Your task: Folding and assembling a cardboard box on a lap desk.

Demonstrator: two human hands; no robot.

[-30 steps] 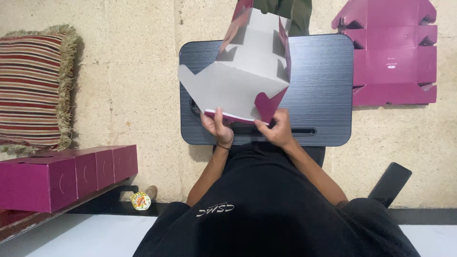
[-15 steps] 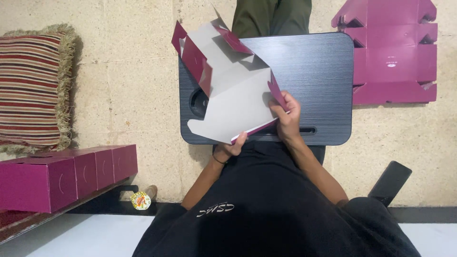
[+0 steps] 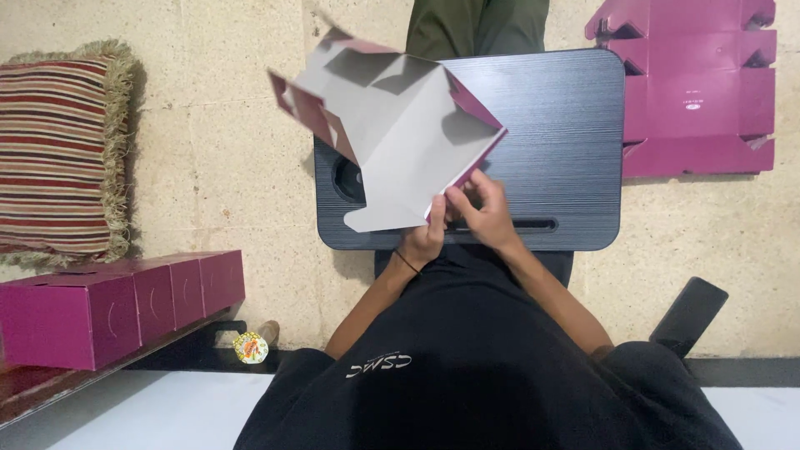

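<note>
A person is sitting on the floor with a black lap desk across the legs, and everything else is best placed against that desk. Above its left half the person is holding a die-cut carton blank, grey on the inside and magenta on the outside, tilted up so that its inner face is turned toward the head camera and its flaps are hanging free of the desktop. The left hand is gripping the blank's near edge at the desk's front rim, fingers curled closed on the cardboard, seemingly steadying the sheet. The right hand is pinching the same edge just beside it, thumb and fingers closed on a magenta flap, probably so the fold can be worked against the other hand's hold.

Right of the desk a stack of flat magenta blanks is lying on the stone floor. Left of the desk, nearer the person, finished magenta boxes are standing in a row; further left a striped cushion is resting. Beyond the desk's far edge, another person's legs are showing. A dark phone is lying at the desk's near right.
</note>
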